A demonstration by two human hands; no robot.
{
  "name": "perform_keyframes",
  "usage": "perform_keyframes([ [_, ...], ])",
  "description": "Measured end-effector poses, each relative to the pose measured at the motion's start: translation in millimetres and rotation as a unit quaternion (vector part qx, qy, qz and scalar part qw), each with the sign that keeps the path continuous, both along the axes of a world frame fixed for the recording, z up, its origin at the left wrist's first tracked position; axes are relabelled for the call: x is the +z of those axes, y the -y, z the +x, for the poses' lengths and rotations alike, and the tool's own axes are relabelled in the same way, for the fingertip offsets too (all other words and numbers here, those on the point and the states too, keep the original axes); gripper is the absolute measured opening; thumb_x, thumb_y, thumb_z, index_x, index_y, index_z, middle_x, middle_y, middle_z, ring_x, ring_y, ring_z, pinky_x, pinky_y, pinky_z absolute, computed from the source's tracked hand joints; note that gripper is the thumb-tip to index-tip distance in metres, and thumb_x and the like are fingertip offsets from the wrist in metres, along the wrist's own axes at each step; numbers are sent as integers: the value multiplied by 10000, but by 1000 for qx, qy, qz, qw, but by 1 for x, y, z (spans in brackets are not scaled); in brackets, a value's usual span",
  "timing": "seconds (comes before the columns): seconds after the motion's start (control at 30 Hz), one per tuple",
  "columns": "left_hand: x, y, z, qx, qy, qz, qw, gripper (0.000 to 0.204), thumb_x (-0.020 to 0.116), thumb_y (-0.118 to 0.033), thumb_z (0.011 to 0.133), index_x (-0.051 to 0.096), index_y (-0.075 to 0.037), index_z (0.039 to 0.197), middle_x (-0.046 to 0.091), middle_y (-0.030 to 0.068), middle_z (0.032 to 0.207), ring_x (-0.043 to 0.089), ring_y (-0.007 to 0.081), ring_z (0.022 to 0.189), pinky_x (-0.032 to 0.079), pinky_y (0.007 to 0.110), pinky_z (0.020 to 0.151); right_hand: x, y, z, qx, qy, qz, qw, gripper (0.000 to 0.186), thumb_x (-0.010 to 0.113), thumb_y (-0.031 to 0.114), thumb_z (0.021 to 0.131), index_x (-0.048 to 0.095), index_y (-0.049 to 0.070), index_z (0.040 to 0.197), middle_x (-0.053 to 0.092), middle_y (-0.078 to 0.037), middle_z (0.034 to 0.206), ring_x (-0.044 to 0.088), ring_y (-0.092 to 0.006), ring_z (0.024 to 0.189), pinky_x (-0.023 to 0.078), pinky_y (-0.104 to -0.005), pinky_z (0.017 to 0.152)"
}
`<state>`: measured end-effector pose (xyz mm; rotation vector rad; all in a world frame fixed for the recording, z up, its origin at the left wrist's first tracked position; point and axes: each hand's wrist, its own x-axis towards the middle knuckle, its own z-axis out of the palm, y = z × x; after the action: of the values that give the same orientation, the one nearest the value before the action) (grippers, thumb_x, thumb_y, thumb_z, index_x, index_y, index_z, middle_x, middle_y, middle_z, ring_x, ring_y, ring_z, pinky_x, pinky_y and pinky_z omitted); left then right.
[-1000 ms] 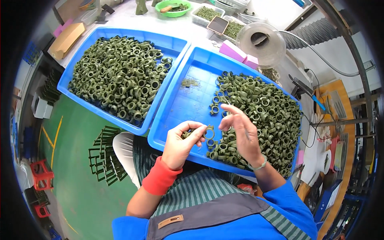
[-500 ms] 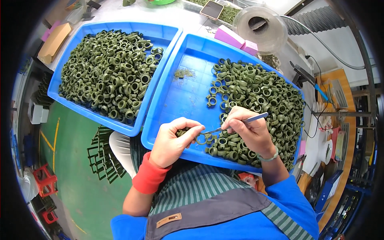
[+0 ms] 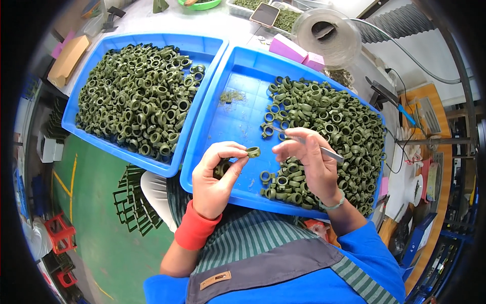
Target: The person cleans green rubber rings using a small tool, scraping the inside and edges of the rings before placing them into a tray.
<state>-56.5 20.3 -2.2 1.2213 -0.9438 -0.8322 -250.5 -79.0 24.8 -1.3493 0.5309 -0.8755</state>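
Between the thumb and forefinger of my left hand (image 3: 216, 171) is pinched an olive-green ring (image 3: 253, 152). More green pieces (image 3: 223, 167) sit in the curl of that hand's other fingers, partly hidden. My right hand (image 3: 315, 161) keeps metal tweezers (image 3: 324, 148) against the palm, their tips pointing up and left, apart from the ring. Both hands are over the right blue tray (image 3: 233, 121). A heap of green rings (image 3: 329, 114) fills its right side, and a few loose ones lie near my right hand.
To the left stands a second blue tray (image 3: 200, 46) heaped with similar rings (image 3: 139, 99). Behind are pink blocks (image 3: 288, 48), a phone (image 3: 265, 14) and a clear round container (image 3: 349, 38) with a dark hole. Green scraps (image 3: 232, 96) lie in the right tray.
My left hand has raised the ring and turned it up. The tweezers have come away from it, and my right hand has opened its fingers somewhat and shifted slightly up.
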Motion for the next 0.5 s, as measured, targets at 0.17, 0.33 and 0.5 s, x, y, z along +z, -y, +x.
perform_keyframes([
  [0.17,5,-2,0,1,115,-55,992,191,716,113,809,687,-27,935,715,112,1039,680,219,966,528,313,850,-3,9,-2,19,-259,-215,942,221,498,85,1046,596,-1,1224,714,-128,984,706,-191,888,565,-307,802],
  [0.33,2,-5,0,-6,88,-54,995,180,704,117,821,689,-23,932,713,117,1062,680,209,984,528,307,856,-17,2,-11,143,-391,-333,846,211,697,70,879,625,48,1076,697,-118,954,667,-309,874,526,-405,770],
  [0.5,1,-8,0,-30,-34,-11,999,136,680,108,862,682,-5,938,692,118,1112,656,174,1003,518,289,862,-41,-4,-13,181,-402,-372,817,205,744,114,823,590,73,953,638,-89,862,603,-312,836,468,-420,750],
])
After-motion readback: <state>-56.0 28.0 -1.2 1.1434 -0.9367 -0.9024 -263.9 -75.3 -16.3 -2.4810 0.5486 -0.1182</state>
